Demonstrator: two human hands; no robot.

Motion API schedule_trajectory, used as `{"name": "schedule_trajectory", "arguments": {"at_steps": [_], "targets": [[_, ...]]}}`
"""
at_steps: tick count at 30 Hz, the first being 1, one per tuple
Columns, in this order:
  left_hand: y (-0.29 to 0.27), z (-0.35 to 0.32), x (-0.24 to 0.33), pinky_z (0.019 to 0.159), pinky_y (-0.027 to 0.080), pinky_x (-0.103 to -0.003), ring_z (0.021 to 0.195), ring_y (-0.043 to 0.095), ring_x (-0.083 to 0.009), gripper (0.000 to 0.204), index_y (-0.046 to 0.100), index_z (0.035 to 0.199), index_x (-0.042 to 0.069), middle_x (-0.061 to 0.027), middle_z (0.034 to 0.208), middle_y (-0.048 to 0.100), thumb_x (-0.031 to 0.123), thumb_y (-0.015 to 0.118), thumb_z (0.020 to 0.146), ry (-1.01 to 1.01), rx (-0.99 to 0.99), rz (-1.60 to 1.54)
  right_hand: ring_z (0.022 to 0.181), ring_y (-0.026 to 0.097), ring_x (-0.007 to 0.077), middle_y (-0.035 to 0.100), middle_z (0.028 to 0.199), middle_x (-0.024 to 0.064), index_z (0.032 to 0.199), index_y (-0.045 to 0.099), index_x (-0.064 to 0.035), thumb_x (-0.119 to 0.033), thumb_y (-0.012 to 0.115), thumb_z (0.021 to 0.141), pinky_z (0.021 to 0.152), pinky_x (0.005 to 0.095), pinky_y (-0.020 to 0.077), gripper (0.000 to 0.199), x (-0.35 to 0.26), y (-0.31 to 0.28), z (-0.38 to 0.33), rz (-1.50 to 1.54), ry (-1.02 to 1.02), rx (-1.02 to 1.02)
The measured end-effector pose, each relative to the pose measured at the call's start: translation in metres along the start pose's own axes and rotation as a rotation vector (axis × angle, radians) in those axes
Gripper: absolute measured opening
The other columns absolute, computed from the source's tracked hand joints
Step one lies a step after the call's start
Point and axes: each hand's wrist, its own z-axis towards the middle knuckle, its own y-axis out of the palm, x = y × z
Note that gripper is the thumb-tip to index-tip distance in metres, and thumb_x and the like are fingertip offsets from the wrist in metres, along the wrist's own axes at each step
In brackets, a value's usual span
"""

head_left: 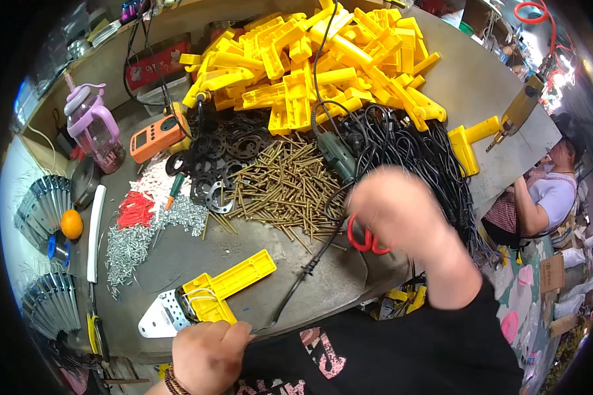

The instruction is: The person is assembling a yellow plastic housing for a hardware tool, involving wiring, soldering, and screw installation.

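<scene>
Motion blurs the right hand (396, 214), so its grip is unclear above the red-handled scissors (365, 246) (two loops show, blades hidden). One opened yellow tool housing (228, 282) lies on the bench (323, 280); beside it, the left hand (207, 354) curls, its hold impossible to tell.

The view looks from the wearer's head, through the left of two side-by-side fisheye cameras, down and forward over the grey, smooth-topped bench (349, 270). It sits close: the black cloth shirt with pink print (408, 355) fills five to six o'clock, and the bare right hand (395, 210) looms just past three. The heap of yellow plastic casings (362, 59) lies farther off at twelve; a co-worker in a pale lilac top (552, 201) shows small at three, where straight edges bend.
</scene>
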Motion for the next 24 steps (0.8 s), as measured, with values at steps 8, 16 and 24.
{"name": "schedule_trajectory", "arguments": {"at_steps": [8, 16, 24], "targets": [[0.011, 0.018, 0.013, 0.057, 0.046, -0.043, 0.064, 0.06, -0.0334, 0.014, 0.06, 0.083, 0.006, -0.0117, 0.069, 0.058, 0.007, 0.072, 0.075, -0.078, 0.268, -0.043, 0.09, 0.066, 0.0315, 0.069, 0.09, 0.0162, 0.092, 0.071, -0.0047, -0.028, 0.067, 0.081, 0.08, 0.0425, 0.0516, 0.026, 0.11, 0.036, 0.075, -0.248, 0.346, -0.163], [0.002, 0.003, 0.009, 0.059, 0.046, -0.042, 0.064, 0.059, -0.0337, 0.014, 0.064, 0.083, 0.006, -0.0126, 0.074, 0.061, 0.007, 0.074, 0.073, -0.097, 0.213, -0.142, 0.08, 0.064, 0.0121, 0.065, 0.092, 0.0043, 0.102, 0.06, -0.0062, -0.019, 0.063, 0.095, 0.07, 0.0264, 0.0518, 0.015, 0.136, -0.024, 0.054, 0.966, 0.408, 0.288], [-0.016, 0.015, 0.011, 0.069, 0.048, -0.039, 0.077, 0.062, -0.0312, 0.022, 0.069, 0.089, 0.007, -0.0103, 0.084, 0.065, 0.014, 0.078, 0.07, 0.086, 0.361, -0.164, 0.082, 0.064, 0.0157, 0.065, 0.095, 0.0075, 0.105, 0.058, -0.0064, -0.016, 0.058, 0.099, 0.072, 0.0288, 0.054, 0.012, 0.074, -0.061, 0.028, 1.155, 0.167, 0.322]]}}
